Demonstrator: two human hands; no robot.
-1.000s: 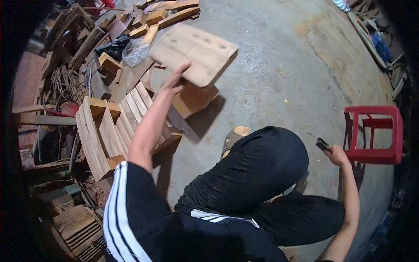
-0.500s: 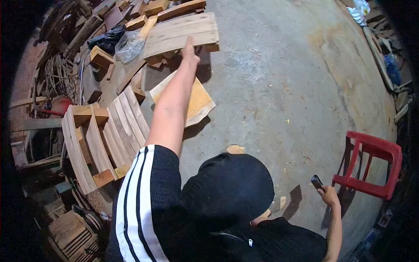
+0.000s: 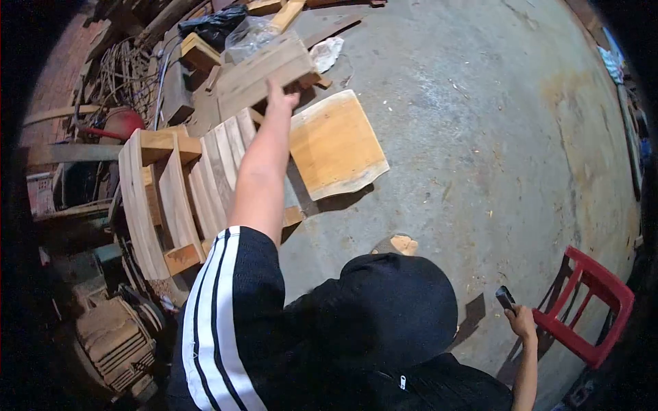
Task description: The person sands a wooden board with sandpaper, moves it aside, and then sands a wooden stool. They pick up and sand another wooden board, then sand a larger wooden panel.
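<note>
A single head-worn camera looks forward and down, close above the wearer's knee (image 3: 394, 308), the floor (image 3: 466, 171) spread beyond.

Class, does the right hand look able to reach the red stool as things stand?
Probably yes: the right hand is beside the red stool, with nothing visible between them, though the dark object it holds might hinder its grip.

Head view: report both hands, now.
Left hand: closed, holding the wooden panel by its edge.
Right hand: closed, holding a small dark object; exactly what cannot be told.
</note>
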